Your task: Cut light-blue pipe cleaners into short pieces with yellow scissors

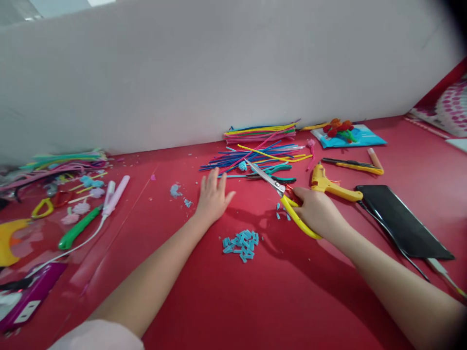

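Observation:
My right hand [316, 210] grips the yellow handles of a pair of scissors [280, 192], whose blades point up and left toward a spread of coloured pipe cleaners [262, 153]. My left hand [213, 197] lies flat on the red table [255, 291] with fingers stretched out, reaching toward the near end of the pipe cleaners and holding nothing. A small heap of cut light-blue pipe cleaner pieces [241, 244] lies between my two forearms. A few more blue bits [282, 211] sit just under the scissors.
A yellow glue gun [330, 185], a yellow-black cutter [352, 165] and a black tablet [401, 218] lie to the right. Teal pliers [277, 170] rest by the pipe cleaners. On the left are a green-handled tool [78, 227], a pink-white tool [116, 194] and more pipe cleaners [65, 159]. A white wall stands behind.

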A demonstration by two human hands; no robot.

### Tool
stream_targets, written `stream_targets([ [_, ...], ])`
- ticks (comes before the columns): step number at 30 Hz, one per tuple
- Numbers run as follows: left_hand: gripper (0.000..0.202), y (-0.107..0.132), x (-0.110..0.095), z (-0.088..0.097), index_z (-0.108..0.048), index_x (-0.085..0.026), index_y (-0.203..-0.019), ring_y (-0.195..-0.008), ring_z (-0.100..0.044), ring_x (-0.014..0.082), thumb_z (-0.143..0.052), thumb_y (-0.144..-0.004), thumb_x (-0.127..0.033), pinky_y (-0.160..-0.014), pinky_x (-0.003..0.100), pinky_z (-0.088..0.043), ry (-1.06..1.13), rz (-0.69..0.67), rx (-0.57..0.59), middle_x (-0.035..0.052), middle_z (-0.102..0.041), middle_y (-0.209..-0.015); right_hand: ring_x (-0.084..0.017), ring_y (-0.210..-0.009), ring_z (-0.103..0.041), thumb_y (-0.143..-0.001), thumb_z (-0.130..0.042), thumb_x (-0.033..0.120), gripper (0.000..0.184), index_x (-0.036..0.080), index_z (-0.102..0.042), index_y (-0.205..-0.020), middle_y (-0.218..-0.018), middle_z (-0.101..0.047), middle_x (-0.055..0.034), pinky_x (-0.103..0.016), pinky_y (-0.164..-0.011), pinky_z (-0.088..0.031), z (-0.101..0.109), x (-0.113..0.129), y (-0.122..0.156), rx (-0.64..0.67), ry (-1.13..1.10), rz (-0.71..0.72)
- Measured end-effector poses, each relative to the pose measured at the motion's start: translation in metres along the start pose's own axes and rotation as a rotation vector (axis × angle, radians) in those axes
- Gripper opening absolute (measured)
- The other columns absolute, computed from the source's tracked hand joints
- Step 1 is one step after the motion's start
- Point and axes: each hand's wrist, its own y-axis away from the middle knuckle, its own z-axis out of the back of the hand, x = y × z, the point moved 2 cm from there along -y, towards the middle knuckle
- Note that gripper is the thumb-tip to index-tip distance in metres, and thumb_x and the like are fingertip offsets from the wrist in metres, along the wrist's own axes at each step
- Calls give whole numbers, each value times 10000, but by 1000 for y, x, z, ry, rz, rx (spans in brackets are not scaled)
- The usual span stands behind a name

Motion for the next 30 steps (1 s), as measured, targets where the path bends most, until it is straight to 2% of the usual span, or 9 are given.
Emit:
stream_targets([
  [3,429,-2,19,20,-410,-154,-1214,-1270,-215,280,-431,-789,-214,-1018,451,-177,171,65,-91,143,-250,-1386,-119,-494,-441,-708,-446,338,165,185,-492,-667,-570,-528,-25,-221,-444,-198,0,2,1,6,-24,12],
  [5,371,-1,20,28,-448,-180,-1162,-1142,-431,268,-408,-794,-212,-942,444,-322,384,181,-44,140,-423,-1270,-122,-494,-446,-705,-458,337,164,182,-508,-684,-580,-541,-32,-221,-446,-203,0,4,1,23,-22,7],
  [7,315,3,14,30,-470,-169,-1094,-916,-591,240,-394,-797,-240,-789,437,-452,702,346,76,133,-555,-1090,-125,-497,-450,-709,-464,346,172,182,-513,-694,-592,-553,-37,-222,-450,-211,-1,6,1,35,-18,9],
  [9,276,7,3,30,-475,-150,-1037,-791,-629,206,-402,-786,-240,-678,391,-506,926,424,158,122,-589,-1008,-129,-505,-459,-715,-460,358,185,182,-513,-700,-605,-565,-42,-223,-455,-216,-1,8,2,41,-18,12],
  [13,282,14,-9,34,-508,-149,-959,-1017,-541,221,-478,-685,-91,-772,353,-490,1321,486,182,107,-546,-1106,-131,-514,-462,-722,-442,370,204,182,-520,-713,-623,-575,-46,-227,-459,-214,-2,11,3,48,-20,15],
  [16,357,17,-12,39,-535,-154,-928,-1167,-405,248,-433,-623,0,-823,378,-470,1414,467,202,91,-484,-1204,-124,-488,-437,-721,-436,372,205,184,-516,-702,-586,-553,-33,-228,-450,-202,-5,11,3,48,6,22],
  [20,362,18,-15,44,-538,-151,-960,-1158,-422,222,-432,-650,1,-918,362,-405,1478,443,257,87,-500,-1200,-116,-475,-428,-714,-449,365,188,188,-500,-675,-560,-534,-20,-225,-445,-197,-10,8,3,53,24,40],
  [26,329,20,-14,46,-507,-183,-997,-1119,-464,241,-489,-689,-72,-611,226,-523,1413,483,232,82,-438,-1279,-114,-472,-427,-699,-468,345,158,190,-479,-669,-554,-523,-15,-220,-442,-202,-11,8,3,67,14,25],
  [30,407,21,-7,47,-495,-178,-1018,-1114,-472,223,-434,-652,-11,-889,377,-419,1383,426,161,92,-480,-1240,-117,-476,-429,-674,-493,315,122,194,-481,-675,-557,-530,-13,-222,-453,-213,-11,8,2,88,7,15],
])
